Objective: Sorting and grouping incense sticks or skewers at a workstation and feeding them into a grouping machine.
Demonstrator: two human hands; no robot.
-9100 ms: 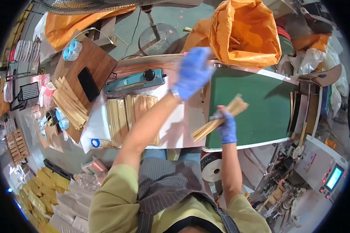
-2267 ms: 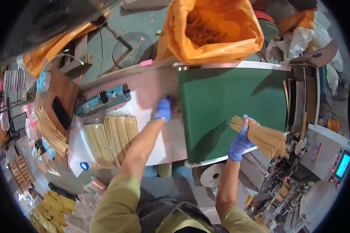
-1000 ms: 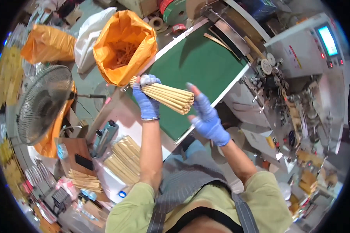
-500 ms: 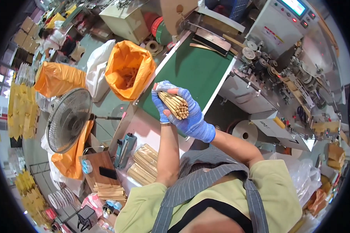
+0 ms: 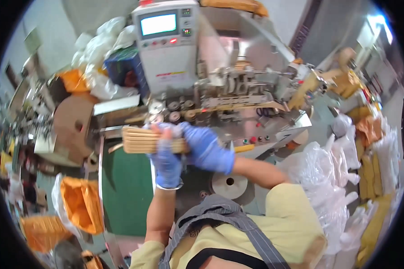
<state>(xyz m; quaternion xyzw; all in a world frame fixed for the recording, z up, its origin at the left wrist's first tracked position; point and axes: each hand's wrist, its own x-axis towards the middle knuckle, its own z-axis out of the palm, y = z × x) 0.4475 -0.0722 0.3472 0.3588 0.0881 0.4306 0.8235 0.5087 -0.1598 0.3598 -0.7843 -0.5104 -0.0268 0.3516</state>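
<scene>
A bundle of pale wooden chopsticks point(image 5: 141, 140) lies sideways across my two hands, its rounded ends pointing left. My left hand point(image 5: 167, 161), in a blue knitted glove with bare fingertips, is closed around the middle of the bundle from below. The gloved right hand point(image 5: 208, 149) closes on the bundle's right end, which its fingers largely hide. Both hands are slightly blurred. They hold the bundle over the green belt's right edge, in front of the machine's rollers point(image 5: 175, 112).
The green conveyor belt point(image 5: 128, 193) runs at the left, with an orange sack point(image 5: 81, 204) beyond it. A control cabinet with a lit screen point(image 5: 166, 67) stands ahead. A white reel point(image 5: 229, 184) sits low by my right forearm. Clear plastic bags point(image 5: 314, 179) crowd the right.
My view has swung right, from the belt and fan toward the machine. The bundle has turned from end-on to sideways, and both hands still hold it.
</scene>
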